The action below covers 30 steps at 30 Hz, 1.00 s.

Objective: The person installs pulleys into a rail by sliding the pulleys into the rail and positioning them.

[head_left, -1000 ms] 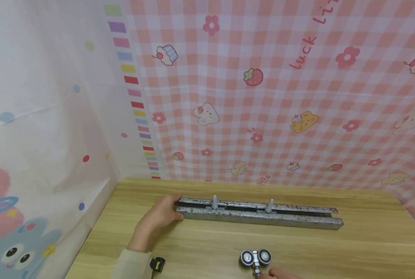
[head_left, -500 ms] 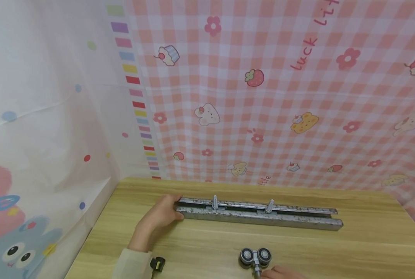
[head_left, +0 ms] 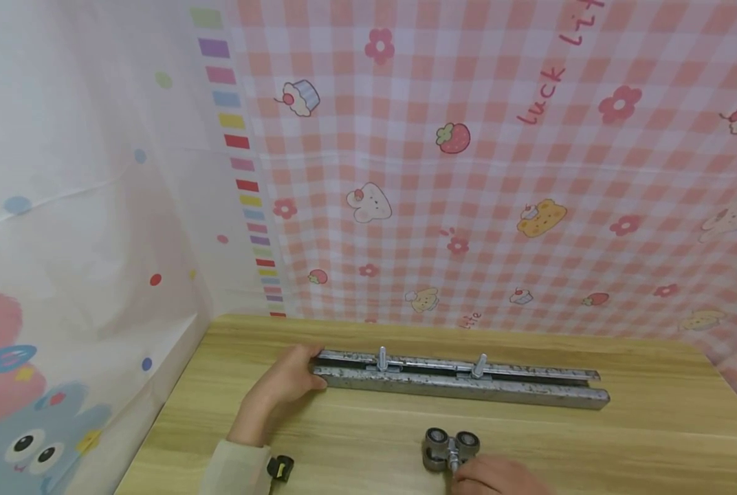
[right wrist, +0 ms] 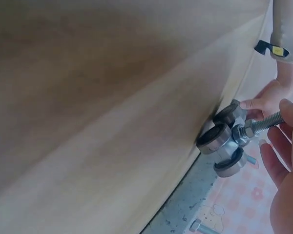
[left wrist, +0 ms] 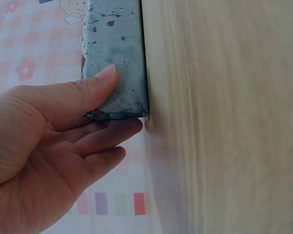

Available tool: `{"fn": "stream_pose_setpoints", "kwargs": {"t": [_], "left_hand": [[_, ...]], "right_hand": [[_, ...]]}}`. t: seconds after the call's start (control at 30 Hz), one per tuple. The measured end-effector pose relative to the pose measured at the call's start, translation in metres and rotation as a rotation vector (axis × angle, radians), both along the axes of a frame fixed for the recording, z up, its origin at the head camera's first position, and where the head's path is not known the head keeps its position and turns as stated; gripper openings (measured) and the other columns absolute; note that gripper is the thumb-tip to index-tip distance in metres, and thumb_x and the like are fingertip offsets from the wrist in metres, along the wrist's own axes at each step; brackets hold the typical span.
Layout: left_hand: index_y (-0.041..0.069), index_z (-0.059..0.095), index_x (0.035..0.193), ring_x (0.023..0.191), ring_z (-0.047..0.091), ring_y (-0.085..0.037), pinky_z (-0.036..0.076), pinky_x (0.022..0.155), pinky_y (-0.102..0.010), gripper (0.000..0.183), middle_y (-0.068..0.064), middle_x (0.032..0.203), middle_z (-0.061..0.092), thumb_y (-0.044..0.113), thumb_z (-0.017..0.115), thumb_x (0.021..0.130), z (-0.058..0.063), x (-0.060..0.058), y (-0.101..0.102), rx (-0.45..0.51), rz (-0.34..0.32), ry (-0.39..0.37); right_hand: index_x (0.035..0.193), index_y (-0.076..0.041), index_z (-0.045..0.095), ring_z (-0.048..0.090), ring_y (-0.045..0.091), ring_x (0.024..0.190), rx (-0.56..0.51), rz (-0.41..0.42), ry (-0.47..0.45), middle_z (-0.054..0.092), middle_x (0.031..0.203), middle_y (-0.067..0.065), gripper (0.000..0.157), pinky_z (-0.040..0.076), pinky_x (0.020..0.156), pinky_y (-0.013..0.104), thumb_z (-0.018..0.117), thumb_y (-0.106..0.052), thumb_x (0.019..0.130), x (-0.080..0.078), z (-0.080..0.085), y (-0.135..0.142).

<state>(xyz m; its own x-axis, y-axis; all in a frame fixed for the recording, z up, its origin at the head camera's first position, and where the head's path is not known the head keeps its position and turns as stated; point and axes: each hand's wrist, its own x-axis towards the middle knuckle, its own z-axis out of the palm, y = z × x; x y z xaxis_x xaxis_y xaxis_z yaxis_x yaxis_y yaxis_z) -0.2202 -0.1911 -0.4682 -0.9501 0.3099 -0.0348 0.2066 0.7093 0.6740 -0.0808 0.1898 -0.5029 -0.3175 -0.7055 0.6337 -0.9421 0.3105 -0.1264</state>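
Note:
A scuffed steel channel rail [head_left: 461,389] lies across the table, its slot facing up. Two bolts stand in that slot, a left one [head_left: 382,359] upright and a right one [head_left: 480,365] slightly tilted. My left hand [head_left: 284,379] holds the rail's left end; in the left wrist view the thumb presses its side and the fingers lie at the end edge. Nearer the front, my right hand [head_left: 498,476] pinches the threaded bolt of a roller trolley [head_left: 438,450]. In the right wrist view the trolley's wheels [right wrist: 215,139] and the threaded bolt [right wrist: 268,122] show clearly.
Beneath everything is a wood-grain table [head_left: 356,440]. A pink checked cloth [head_left: 467,206] hangs behind it, and a white printed cloth [head_left: 96,240] at the left. A black strap piece with a yellow mark [head_left: 280,469] sits at the left sleeve.
The roller trolley has tipped, so its wheel faces point more upward, and has shifted slightly away from me. My right hand has moved forward with it. Left hand and rail stay put.

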Motion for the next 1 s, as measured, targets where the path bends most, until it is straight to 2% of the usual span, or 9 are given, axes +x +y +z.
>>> {"fn": "stream_pose_setpoints", "kwargs": {"t": [0.03,0.17,0.37,0.53,0.83,1.0], "left_hand": [[-0.004,0.07,0.126,0.122,0.063,-0.032,0.053,0.105,-0.05,0.048,-0.013,0.122,0.072,-0.003,0.087,0.081,0.0,0.0,0.0,-0.002,0.002,0.001],[-0.002,0.072,0.122,0.118,0.065,-0.029,0.055,0.103,-0.049,0.044,-0.009,0.117,0.073,-0.003,0.087,0.081,-0.001,-0.001,0.001,-0.003,0.004,0.007],[-0.001,0.071,0.124,0.12,0.064,-0.029,0.054,0.104,-0.049,0.046,-0.01,0.119,0.073,-0.004,0.087,0.081,-0.001,-0.001,0.0,0.004,-0.004,0.012],[0.0,0.072,0.122,0.116,0.066,-0.028,0.056,0.102,-0.048,0.044,-0.007,0.116,0.073,-0.004,0.087,0.08,-0.001,0.0,0.001,0.003,0.001,0.011],[0.0,0.072,0.119,0.111,0.067,-0.025,0.057,0.098,-0.047,0.042,-0.006,0.111,0.073,-0.004,0.087,0.08,-0.001,0.0,0.001,0.006,-0.003,0.016],[-0.001,0.072,0.12,0.112,0.067,-0.026,0.057,0.098,-0.047,0.043,-0.007,0.112,0.073,-0.004,0.087,0.08,0.0,0.0,0.0,0.008,-0.009,0.016]], "right_hand": [[0.113,-0.013,0.073,0.065,0.008,0.097,-0.003,0.018,0.049,0.069,0.11,0.001,0.02,0.056,0.081,0.019,0.059,-0.026,0.109,-0.003,0.0,0.0],[0.11,-0.009,0.073,0.066,0.011,0.097,-0.001,-0.003,0.055,0.07,0.109,0.003,0.03,0.055,0.084,0.019,0.05,-0.027,0.112,-0.011,0.005,0.002],[0.113,-0.007,0.074,0.068,0.012,0.097,-0.059,-0.023,-0.037,0.071,0.11,0.002,0.025,0.056,0.085,0.017,0.056,-0.024,0.11,-0.016,0.01,0.001],[0.112,-0.011,0.075,0.07,0.01,0.095,-0.08,-0.08,-0.1,0.072,0.109,-0.001,0.023,0.057,0.084,0.016,0.059,-0.026,0.109,-0.018,0.015,0.0],[0.113,-0.007,0.076,0.07,0.011,0.095,-0.118,-0.104,-0.106,0.074,0.108,0.002,0.025,0.056,0.086,0.015,0.06,-0.025,0.108,-0.025,0.019,-0.002],[0.111,-0.004,0.077,0.071,0.013,0.095,-0.162,-0.102,-0.035,0.074,0.107,0.003,0.029,0.057,0.088,0.016,0.059,-0.026,0.109,-0.031,0.018,-0.004]]}}
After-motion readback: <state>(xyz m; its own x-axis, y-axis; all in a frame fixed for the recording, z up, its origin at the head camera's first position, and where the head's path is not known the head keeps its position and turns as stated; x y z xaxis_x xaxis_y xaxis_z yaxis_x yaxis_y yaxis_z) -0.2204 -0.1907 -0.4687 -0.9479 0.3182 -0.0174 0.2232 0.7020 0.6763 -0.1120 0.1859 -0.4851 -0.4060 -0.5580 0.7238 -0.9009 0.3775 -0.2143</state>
